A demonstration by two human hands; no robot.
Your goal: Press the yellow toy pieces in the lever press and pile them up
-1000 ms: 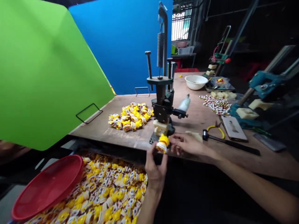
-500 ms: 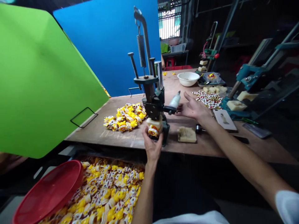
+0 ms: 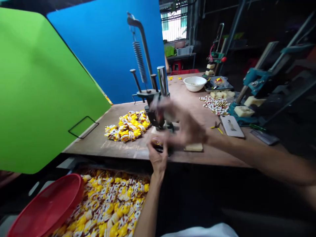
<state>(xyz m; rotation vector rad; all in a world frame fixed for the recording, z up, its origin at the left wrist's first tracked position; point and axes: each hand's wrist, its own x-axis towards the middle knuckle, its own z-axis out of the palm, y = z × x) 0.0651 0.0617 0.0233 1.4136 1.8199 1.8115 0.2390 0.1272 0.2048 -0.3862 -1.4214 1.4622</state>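
Note:
My left hand (image 3: 156,156) is at the table's front edge, its fingers closed on a small yellow and white figurine (image 3: 157,143), which is blurred. That hand sits just before the base of a dark metal hand press (image 3: 150,98) with a spring and steel posts. My right hand (image 3: 181,126) sweeps across in front of the press, blurred, with its fingers spread and nothing visible in them. It hides the press's lower part. A pale block (image 3: 194,147) lies just below it on the table.
A heap of yellow figurines (image 3: 125,126) lies left of the press. A crate of them (image 3: 106,204) with a red tray (image 3: 46,205) sits below the table edge. Further right are a white bowl (image 3: 194,83), beads (image 3: 216,105), pliers (image 3: 216,127), a phone (image 3: 231,126) and a teal press (image 3: 254,79).
My right hand has swung left from beside the press to in front of it. My left hand has drawn the figurine slightly back from the press base. The view has shifted slightly left.

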